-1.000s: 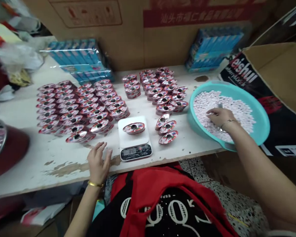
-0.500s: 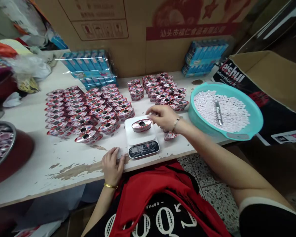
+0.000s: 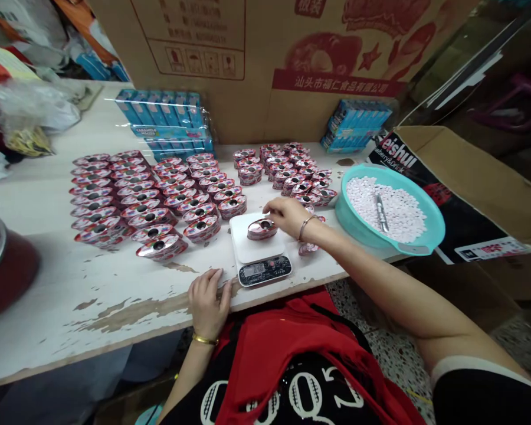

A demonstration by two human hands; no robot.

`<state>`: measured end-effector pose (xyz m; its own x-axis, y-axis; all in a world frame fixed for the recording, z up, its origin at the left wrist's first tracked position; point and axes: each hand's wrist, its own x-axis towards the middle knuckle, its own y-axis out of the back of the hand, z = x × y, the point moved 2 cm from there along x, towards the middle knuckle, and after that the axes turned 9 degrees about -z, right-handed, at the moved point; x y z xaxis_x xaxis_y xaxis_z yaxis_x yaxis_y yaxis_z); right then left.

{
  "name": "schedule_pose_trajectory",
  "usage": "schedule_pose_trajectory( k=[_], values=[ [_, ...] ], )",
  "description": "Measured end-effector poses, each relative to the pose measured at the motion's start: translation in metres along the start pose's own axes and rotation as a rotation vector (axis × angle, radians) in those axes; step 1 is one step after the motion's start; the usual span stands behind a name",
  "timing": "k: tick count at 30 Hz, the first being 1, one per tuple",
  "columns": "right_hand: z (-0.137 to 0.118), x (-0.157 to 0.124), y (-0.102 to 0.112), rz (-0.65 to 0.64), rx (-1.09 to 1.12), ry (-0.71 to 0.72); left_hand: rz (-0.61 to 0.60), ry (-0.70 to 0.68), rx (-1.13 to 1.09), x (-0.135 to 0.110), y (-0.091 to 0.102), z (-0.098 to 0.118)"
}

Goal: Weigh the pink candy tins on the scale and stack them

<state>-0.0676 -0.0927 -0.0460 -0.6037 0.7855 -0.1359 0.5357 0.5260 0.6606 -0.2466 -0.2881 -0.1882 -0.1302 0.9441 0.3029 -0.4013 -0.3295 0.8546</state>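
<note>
A small oval pink-and-red box [image 3: 260, 230] with a round dark hole in its top sits on a white digital scale [image 3: 249, 247]. My right hand [image 3: 287, 215] is at the box's right end, with thumb and fingers pinched together; what they hold is hidden. Flat on the table's front edge, left of the scale, rests my left hand [image 3: 210, 300], fingers stretched out and holding nothing. Several more oval boxes [image 3: 198, 229] stand in rows behind and left of the scale. To the right, a turquoise basin [image 3: 367, 236] holds small white pieces [image 3: 405, 206] and a metal scoop-like tool [image 3: 382, 212].
Blue wrapped packs [image 3: 163, 115] stand at the back left, with another blue stack [image 3: 356, 124] at the back right. A large cardboard carton [image 3: 248, 106] closes off the rear. An open carton [image 3: 473, 177] lies beyond the basin; a dark red pot [image 3: 15, 271] stands far left.
The view has shifted slightly. My right hand stays by the box's right end; white pieces seen at its fingertips before no longer show. My left hand stays at the table edge.
</note>
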Motion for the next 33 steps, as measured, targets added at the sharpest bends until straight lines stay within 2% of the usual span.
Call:
schedule_pose_trajectory(
  k=[4,5,7,11,14,20,25,27,29,33],
  values=[
    [0.019,-0.018,0.018,0.079,0.813,-0.12,-0.012,0.01,-0.012,0.0,0.001,0.003],
    [0.025,-0.024,0.023,0.108,0.955,-0.163,-0.014,0.013,-0.013,0.001,0.001,0.003],
    [0.037,-0.038,0.032,0.154,1.097,-0.253,-0.012,0.018,-0.016,0.001,0.001,0.004],
    [0.053,-0.059,0.04,0.171,1.058,-0.355,0.012,0.026,-0.01,0.001,0.001,0.004],
    [0.055,-0.062,0.038,0.124,0.983,-0.32,0.018,0.046,0.004,0.002,0.0,0.005],
    [0.044,-0.043,0.018,-0.002,0.902,-0.189,-0.004,0.066,0.03,0.001,-0.002,0.005],
    [0.022,-0.025,0.007,-0.025,0.881,-0.149,-0.007,0.075,-0.04,0.003,0.006,0.007],
    [0.017,-0.027,0.001,-0.031,0.988,-0.138,0.02,0.065,-0.13,0.015,0.014,0.013],
    [0.016,-0.037,-0.011,-0.074,1.135,-0.155,0.03,0.023,-0.237,0.038,0.019,0.022],
    [0.027,-0.067,-0.053,-0.181,1.466,-0.32,-0.107,-0.123,-0.401,0.102,0.008,0.042]
  ],
)
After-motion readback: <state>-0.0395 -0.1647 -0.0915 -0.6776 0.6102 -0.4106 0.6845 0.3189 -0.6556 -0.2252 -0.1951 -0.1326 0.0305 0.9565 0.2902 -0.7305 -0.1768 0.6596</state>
